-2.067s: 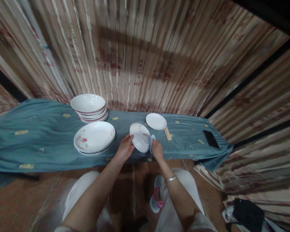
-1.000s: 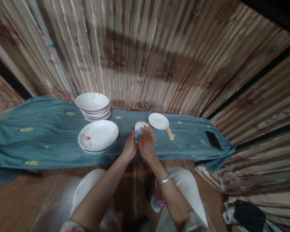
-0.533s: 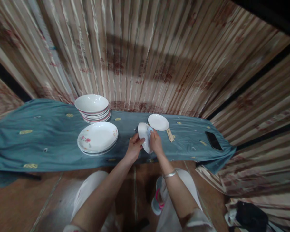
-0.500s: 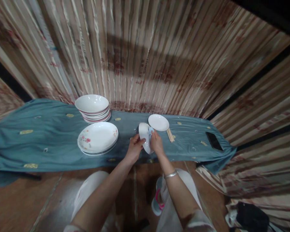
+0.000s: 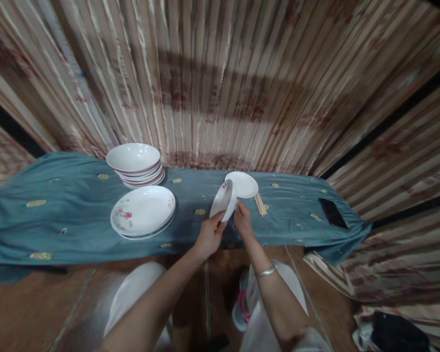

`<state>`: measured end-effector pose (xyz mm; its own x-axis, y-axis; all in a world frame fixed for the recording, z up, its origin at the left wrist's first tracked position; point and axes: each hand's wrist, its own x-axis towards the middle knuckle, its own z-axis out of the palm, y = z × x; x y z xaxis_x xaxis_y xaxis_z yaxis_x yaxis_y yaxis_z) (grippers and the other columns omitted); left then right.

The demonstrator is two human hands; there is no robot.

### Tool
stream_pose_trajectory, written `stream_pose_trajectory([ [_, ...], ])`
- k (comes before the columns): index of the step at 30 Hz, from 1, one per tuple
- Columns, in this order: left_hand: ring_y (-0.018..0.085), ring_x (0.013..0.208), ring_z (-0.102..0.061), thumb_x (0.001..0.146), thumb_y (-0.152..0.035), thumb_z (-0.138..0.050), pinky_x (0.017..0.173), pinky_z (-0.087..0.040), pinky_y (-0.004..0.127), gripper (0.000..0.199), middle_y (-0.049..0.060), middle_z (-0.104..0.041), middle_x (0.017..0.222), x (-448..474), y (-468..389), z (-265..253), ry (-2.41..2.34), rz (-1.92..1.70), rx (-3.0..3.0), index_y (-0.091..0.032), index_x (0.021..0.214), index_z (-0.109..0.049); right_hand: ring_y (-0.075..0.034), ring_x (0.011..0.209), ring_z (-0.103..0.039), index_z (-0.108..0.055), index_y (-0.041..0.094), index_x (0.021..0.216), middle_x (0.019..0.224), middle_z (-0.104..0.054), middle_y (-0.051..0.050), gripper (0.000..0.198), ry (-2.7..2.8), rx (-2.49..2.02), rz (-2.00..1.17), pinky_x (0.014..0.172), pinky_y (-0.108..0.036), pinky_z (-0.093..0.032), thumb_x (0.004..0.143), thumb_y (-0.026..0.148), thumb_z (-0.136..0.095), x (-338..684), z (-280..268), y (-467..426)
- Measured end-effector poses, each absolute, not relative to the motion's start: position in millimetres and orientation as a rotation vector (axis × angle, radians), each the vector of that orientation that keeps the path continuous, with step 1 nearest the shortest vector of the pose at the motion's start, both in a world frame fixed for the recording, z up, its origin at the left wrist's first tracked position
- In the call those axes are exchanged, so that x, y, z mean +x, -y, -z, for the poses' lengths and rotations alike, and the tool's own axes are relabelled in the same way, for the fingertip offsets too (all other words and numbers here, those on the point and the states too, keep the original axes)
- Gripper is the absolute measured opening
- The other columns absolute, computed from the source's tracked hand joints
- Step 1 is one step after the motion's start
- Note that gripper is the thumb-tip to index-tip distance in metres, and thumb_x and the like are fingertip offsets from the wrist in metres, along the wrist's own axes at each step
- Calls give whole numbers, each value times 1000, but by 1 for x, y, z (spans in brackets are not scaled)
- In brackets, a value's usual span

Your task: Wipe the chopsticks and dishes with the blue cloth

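Note:
My left hand (image 5: 209, 235) grips the lower edge of a shallow white bowl (image 5: 222, 200) with a small pink flower inside its rim. The bowl is tilted up on its side above the table, its inside facing left. On its outer side, my right hand (image 5: 243, 218) is closed, with a small bit of light blue cloth (image 5: 236, 207) showing at the fingers; most of the cloth is hidden. Behind the bowl lies a small white plate (image 5: 245, 185), partly covered by it. Wooden chopsticks (image 5: 260, 204) lie beside that plate.
To the left stand a stack of white bowls (image 5: 134, 159) and, nearer me, stacked oval plates (image 5: 143, 211) with flowers. A black phone (image 5: 333, 213) lies at the right of the cloth-covered table (image 5: 84, 215). Pleated curtains (image 5: 212, 88) hang behind and at the right.
The bowl has been turned, so its flowered inside now shows to the left. My right hand has moved to its outer side, and less of the blue cloth is visible.

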<state>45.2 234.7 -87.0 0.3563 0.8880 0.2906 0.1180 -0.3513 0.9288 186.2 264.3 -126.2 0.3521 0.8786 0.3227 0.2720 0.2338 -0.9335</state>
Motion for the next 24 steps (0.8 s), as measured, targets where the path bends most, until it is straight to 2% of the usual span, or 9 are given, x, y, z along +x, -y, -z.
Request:
stream_pose_trajectory([
  [3,24,101,-63,81,-15,-47,93,-46,38,36,8,-70,107,40,-237,93,-916,-1070,1898,-17,112,-66,-18,74,-59,-67,16,90,80,-68,-3,32,1193,-1323,-611,73,-30,-47,82,38,-45,189,123,-265],
  [6,24,111,-59,83,-14,-44,100,-42,40,38,10,-67,116,36,-241,101,-916,-1051,2028,-17,115,-64,-17,73,-59,-69,16,90,79,-69,-2,32,1221,-1368,-623,72,-30,-47,80,37,-47,196,117,-262],
  [13,23,109,-61,82,-11,-39,99,-44,41,40,10,-67,116,30,-245,119,-963,-970,2184,-16,115,-63,-22,80,-60,-69,14,98,87,-70,-7,37,1257,-1554,-439,77,-35,-47,79,37,-47,222,108,-253],
  [17,25,109,-61,75,-2,-39,98,-44,43,46,11,-67,115,29,-245,127,-986,-880,2277,-16,110,-65,-25,86,-60,-66,11,102,93,-69,-11,41,1197,-1568,-346,82,-40,-46,80,39,-47,233,104,-253],
  [21,25,112,-58,72,0,-41,103,-38,46,46,11,-67,114,32,-242,135,-961,-781,2346,-18,105,-67,-25,93,-60,-61,12,110,103,-67,-12,39,1196,-1508,-349,85,-40,-47,83,33,-43,232,104,-254],
  [24,25,115,-56,72,1,-42,106,-32,48,44,11,-67,114,33,-239,140,-932,-725,2338,-18,102,-68,-23,92,-61,-60,15,113,103,-68,-10,37,1251,-1538,-369,84,-38,-48,83,27,-40,224,106,-256],
])
